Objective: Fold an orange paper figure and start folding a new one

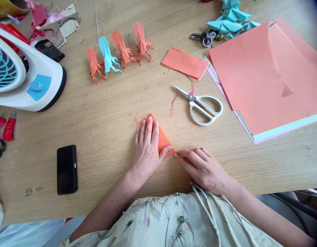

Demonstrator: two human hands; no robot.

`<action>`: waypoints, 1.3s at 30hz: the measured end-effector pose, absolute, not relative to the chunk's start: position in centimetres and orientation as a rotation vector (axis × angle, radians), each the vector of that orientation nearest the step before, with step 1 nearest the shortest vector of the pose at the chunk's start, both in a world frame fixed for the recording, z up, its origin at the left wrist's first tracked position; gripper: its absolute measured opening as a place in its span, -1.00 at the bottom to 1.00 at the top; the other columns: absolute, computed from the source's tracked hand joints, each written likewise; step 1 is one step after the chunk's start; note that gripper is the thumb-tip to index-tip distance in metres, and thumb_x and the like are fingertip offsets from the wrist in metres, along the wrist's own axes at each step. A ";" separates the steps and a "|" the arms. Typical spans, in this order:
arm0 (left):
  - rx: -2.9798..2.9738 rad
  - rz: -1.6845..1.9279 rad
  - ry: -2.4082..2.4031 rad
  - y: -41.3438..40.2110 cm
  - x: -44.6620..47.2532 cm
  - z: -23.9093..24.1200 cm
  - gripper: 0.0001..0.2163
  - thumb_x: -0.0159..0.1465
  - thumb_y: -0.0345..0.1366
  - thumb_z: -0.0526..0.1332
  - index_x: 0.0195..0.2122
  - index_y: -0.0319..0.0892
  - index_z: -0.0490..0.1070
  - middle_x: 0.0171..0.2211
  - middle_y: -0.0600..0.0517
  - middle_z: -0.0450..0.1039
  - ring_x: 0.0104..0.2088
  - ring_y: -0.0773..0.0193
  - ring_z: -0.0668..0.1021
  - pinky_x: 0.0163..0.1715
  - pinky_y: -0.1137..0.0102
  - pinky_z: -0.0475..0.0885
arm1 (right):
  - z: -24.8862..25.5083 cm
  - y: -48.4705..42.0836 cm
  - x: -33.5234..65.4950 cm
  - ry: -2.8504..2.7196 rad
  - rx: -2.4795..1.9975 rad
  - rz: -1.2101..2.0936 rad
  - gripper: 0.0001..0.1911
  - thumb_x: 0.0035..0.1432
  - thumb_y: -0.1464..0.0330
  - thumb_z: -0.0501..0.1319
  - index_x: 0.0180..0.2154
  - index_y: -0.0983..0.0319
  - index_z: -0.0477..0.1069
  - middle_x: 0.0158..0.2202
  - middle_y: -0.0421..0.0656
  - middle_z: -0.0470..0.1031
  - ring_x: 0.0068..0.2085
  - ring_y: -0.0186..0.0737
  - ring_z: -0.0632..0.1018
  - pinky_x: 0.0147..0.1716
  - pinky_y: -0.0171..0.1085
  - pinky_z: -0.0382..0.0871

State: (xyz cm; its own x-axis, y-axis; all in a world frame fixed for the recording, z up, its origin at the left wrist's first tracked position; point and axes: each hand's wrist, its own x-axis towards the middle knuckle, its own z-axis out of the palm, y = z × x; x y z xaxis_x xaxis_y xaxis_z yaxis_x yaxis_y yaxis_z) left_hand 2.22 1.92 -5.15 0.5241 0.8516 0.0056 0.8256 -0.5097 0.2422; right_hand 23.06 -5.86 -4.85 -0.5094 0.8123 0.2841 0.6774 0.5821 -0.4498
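A small folded piece of orange paper (162, 137) lies on the wooden table (109, 113) in front of me. My left hand (147, 145) lies flat on it, fingers stretched out, covering most of it. My right hand (200, 164) rests just right of the paper, its fingertips pressed on the paper's lower right corner. Only the paper's upper tip and right edge show.
White-handled scissors (203, 106) lie right of the paper. A stack of large orange sheets (266, 75) sits at the right, a folded orange piece (185, 63) behind. Several origami figures (118, 51) stand at the back. A black phone (67, 169) lies left; a white fan (22, 72) far left.
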 end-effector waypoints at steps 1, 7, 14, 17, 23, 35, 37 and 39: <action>2.556 0.177 1.426 1.9 2.2 -5.1 -0.17 0.33 0.11 0.10 0.43 -0.33 -0.17 0.43 -0.37 -0.15 0.42 -0.20 0.00 0.32 -0.05 0.03 | -4.9 -5.9 23.1 -2.349 -1.188 0.391 -0.62 0.40 0.49 -0.04 0.10 0.33 0.43 -0.06 0.05 0.53 -0.23 -0.11 0.43 -0.26 -0.13 0.35; 2.581 0.154 1.442 1.9 2.3 -5.2 -0.16 0.32 0.15 0.07 0.42 -0.37 -0.12 0.43 -0.38 -0.13 0.42 -0.21 0.02 0.32 -0.03 0.04 | -5.0 -5.8 22.8 -2.370 -1.219 0.339 -0.64 0.37 0.51 0.02 0.11 0.38 0.42 -0.10 0.04 0.52 -0.23 -0.09 0.41 -0.29 -0.12 0.33; 2.611 0.117 1.466 1.9 2.3 -5.1 -0.16 0.34 0.17 0.02 0.40 -0.44 -0.07 0.42 -0.39 -0.10 0.41 -0.19 0.04 0.32 -0.01 0.06 | -5.3 -5.8 22.5 -2.393 -1.259 0.268 -0.66 0.34 0.54 0.05 0.07 0.45 0.44 -0.11 0.02 0.53 -0.28 -0.11 0.35 -0.32 -0.13 0.29; 2.594 0.114 1.463 1.9 2.4 -5.0 -0.17 0.34 0.16 0.03 0.40 -0.42 -0.08 0.42 -0.39 -0.11 0.41 -0.19 0.03 0.31 -0.02 0.06 | -5.3 -5.9 22.5 -2.393 -1.262 0.273 -0.66 0.34 0.55 0.04 0.07 0.48 0.43 -0.11 0.03 0.52 -0.27 -0.10 0.34 -0.32 -0.12 0.29; 2.589 0.124 1.440 1.8 1.9 -4.7 -0.23 0.38 0.07 0.01 0.41 -0.40 -0.13 0.42 -0.37 -0.11 0.43 -0.12 0.01 0.31 0.00 0.05 | -5.5 -6.0 22.4 -2.372 -1.261 0.292 -0.66 0.34 0.56 0.03 0.07 0.45 0.43 -0.11 0.03 0.52 -0.25 -0.10 0.35 -0.30 -0.12 0.28; 2.731 -0.020 1.462 3.6 0.8 -4.4 -0.33 0.42 0.01 -0.04 0.42 -0.35 -0.05 0.41 -0.21 0.04 0.38 -0.08 0.15 0.25 0.06 0.15 | -5.8 -5.9 22.2 -2.362 -1.247 0.249 -0.62 0.34 0.58 -0.01 0.09 0.48 0.42 -0.14 0.04 0.51 -0.25 -0.09 0.36 -0.29 -0.12 0.27; 2.743 -0.069 1.466 3.8 0.9 -4.2 -0.35 0.42 -0.02 -0.02 0.41 -0.34 -0.04 0.40 -0.19 0.06 0.37 -0.08 0.17 0.24 0.05 0.17 | -5.8 -5.9 22.2 -2.353 -1.248 0.254 -0.62 0.34 0.58 -0.01 0.10 0.47 0.42 -0.14 0.04 0.51 -0.25 -0.09 0.36 -0.29 -0.13 0.27; 2.746 -0.091 1.468 4.0 0.9 -4.1 -0.36 0.43 -0.03 -0.02 0.40 -0.35 0.00 0.40 -0.18 0.08 0.36 -0.07 0.19 0.23 0.05 0.18 | -5.8 -5.9 22.2 -2.342 -1.247 0.262 -0.62 0.34 0.58 -0.01 0.09 0.47 0.43 -0.15 0.03 0.51 -0.26 -0.10 0.37 -0.30 -0.13 0.27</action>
